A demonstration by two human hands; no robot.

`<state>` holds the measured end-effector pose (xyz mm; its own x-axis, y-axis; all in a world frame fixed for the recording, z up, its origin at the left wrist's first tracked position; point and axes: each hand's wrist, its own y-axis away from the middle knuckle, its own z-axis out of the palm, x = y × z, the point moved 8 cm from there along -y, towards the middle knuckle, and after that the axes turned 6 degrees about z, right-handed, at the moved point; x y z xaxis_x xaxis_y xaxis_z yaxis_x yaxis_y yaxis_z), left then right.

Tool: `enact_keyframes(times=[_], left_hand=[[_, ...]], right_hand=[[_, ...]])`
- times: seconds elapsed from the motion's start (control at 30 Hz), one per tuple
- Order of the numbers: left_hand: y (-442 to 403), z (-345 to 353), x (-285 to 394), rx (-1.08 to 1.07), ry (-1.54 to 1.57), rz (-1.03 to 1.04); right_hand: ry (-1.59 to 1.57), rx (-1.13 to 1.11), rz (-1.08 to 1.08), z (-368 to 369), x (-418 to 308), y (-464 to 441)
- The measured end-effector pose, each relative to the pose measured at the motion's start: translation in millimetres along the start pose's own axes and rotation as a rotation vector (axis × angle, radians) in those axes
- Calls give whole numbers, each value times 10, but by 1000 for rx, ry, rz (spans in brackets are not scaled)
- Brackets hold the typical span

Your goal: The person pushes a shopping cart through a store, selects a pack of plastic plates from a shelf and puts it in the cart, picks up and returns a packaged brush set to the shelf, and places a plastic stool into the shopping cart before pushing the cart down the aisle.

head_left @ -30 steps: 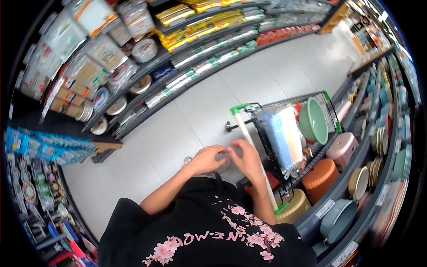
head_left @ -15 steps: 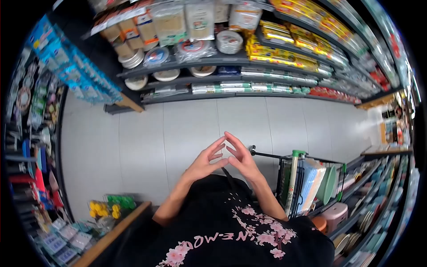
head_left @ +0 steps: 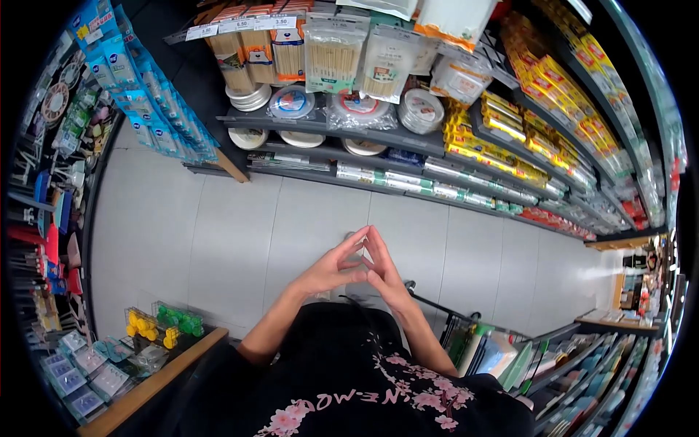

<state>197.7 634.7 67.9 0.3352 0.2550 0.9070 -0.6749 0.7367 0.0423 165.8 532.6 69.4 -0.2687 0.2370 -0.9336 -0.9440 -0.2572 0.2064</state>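
My left hand (head_left: 328, 271) and my right hand (head_left: 386, 275) are raised in front of my chest. Their fingertips touch each other, forming a peak. Fingers on both hands are stretched out and slightly apart, and neither hand holds anything. Below them is my black shirt (head_left: 320, 357) with pink blossoms and lettering. A shopping cart (head_left: 453, 317) stands to the right of my right arm, with flat packages and a green item (head_left: 515, 365) inside, partly hidden by my shoulder.
Ahead, a shelf (head_left: 415, 138) holds bagged wooden sticks (head_left: 333, 62), stacked disposable plates (head_left: 249, 98) and yellow boxes (head_left: 502, 153). Blue packets (head_left: 145, 95) hang at the left. A wood-edged display (head_left: 167, 375) is at lower left, more shelves (head_left: 597, 379) at lower right. Grey tiles (head_left: 233, 240) cover the floor.
My view has turned and come nearer the front shelf. The cart sits lower in view and more of it is hidden. My hands stay joined at the fingertips.
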Motion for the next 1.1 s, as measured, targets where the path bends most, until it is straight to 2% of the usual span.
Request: enact_keyframes(times=[0.1,0.17,0.33,0.53,0.7,0.87,1.03,1.1], left_hand=[[-288,-184,34,49,-73,-61],[-449,-363,164,65,-149,-104],[-843,-685,584,183,-247,-5],[-1078,-1074,814,335,-209,68],[-1141,-1533,807,421,-149,61],[-1225,-2331,760,509,-136,21],[-1351,-3115,742,504,-139,-79],[-1371,-3364,748,477,-175,-92]], right_hand=[[-27,-69,42,-275,34,-379],[-54,-202,60,-360,-16,-667],[-27,-336,82,-496,-432,-1314],[12,-481,92,-402,-712,-1956],[1,-493,134,-339,-532,-2478],[1,-466,216,-191,-286,-3171],[193,-370,312,-37,-133,-3833],[174,-346,342,43,-30,-4058]])
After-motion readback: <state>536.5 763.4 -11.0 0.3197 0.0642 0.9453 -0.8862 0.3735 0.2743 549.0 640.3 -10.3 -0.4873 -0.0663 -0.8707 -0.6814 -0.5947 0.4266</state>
